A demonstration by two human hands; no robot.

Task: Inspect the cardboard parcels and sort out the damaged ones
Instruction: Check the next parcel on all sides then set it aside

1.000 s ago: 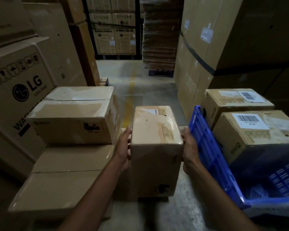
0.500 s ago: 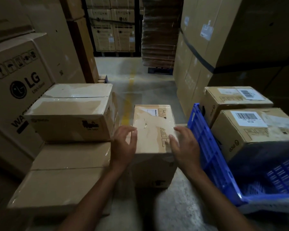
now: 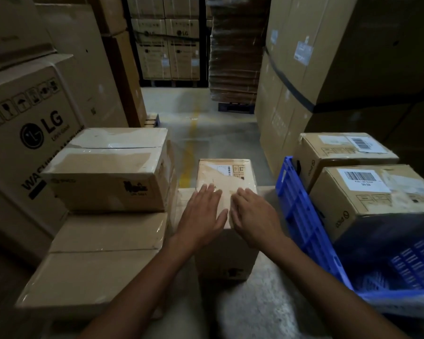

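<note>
A narrow tan cardboard parcel [image 3: 227,176] stands upright on the grey concrete floor [image 3: 262,297], between a stack of taped brown cartons [image 3: 103,172] on the left and a tilted blue plastic crate [image 3: 304,216] on the right. Its top is covered in glossy tape that looks creased and wrinkled towards the far left corner. A small white barcode label and a few printed handling symbols sit near the far right corner.

Both hands lie flat on that top, fingers straight. The left hand [image 3: 202,216] and the right hand [image 3: 253,216] rest side by side, almost touching, and neither curls round an edge.

The hands cover the near half of the top, so any marks there cannot be seen. The parcel's front face is in deep shadow; there is a dark print low on it that I cannot read. A pale flat edge shows on either side just behind the hands, and I cannot tell what it belongs to.

Two brown labelled boxes [image 3: 367,199] sit on the crate's far side, their lower parts hidden by its wall, and the crate runs off the right edge.
</note>
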